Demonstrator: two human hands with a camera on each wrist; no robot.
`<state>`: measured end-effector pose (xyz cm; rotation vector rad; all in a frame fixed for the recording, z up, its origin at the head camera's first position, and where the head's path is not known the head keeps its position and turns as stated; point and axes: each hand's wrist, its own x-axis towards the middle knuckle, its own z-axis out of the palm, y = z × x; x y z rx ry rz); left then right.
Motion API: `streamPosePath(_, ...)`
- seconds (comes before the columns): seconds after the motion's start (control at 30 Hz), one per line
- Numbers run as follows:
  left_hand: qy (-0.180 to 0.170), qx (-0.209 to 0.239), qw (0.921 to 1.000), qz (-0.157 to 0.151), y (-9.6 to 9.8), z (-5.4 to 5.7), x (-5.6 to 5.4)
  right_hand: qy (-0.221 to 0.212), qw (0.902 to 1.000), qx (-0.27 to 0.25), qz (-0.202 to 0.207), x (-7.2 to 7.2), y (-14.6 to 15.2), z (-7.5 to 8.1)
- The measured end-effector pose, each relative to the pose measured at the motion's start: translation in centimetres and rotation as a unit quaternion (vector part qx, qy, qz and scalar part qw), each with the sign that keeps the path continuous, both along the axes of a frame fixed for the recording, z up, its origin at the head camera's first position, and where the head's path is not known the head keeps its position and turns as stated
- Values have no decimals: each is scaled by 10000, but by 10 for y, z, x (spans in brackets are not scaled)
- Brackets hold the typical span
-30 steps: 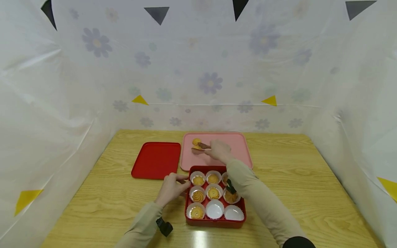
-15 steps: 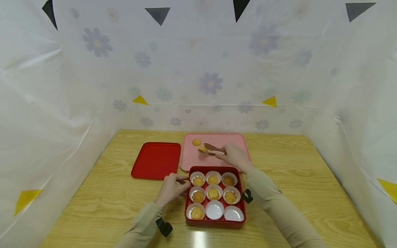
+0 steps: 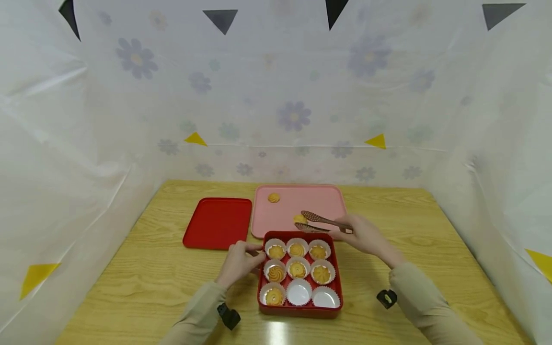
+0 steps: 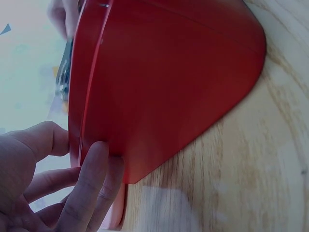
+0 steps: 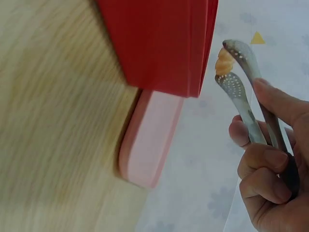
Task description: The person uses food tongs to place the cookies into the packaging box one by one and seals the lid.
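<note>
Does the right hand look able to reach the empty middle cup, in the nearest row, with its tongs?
Likely yes: the right hand holds tongs with a cookie, seemingly higher than the red box's rim, and nothing covers that cup.

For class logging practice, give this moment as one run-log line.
right hand: grips tongs | tongs: hold cookie aloft | left hand: touches red box | empty paper cups: two
</note>
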<state>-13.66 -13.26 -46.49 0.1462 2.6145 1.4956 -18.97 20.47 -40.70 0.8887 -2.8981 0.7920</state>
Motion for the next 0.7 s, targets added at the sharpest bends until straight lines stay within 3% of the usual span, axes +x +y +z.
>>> streamPosePath(0.3,-22,98,9999,-51,2,1,1,282,9966,-164,752,26,29,-2)
streamPosePath(0.53,-69,164,9998,-52,3,2,0,-167,9937,18,1107,37,37,-4)
streamPosePath(0.7,-44,87,9999,-66,3,3,0,-102,9897,332,1390,40,33,-2)
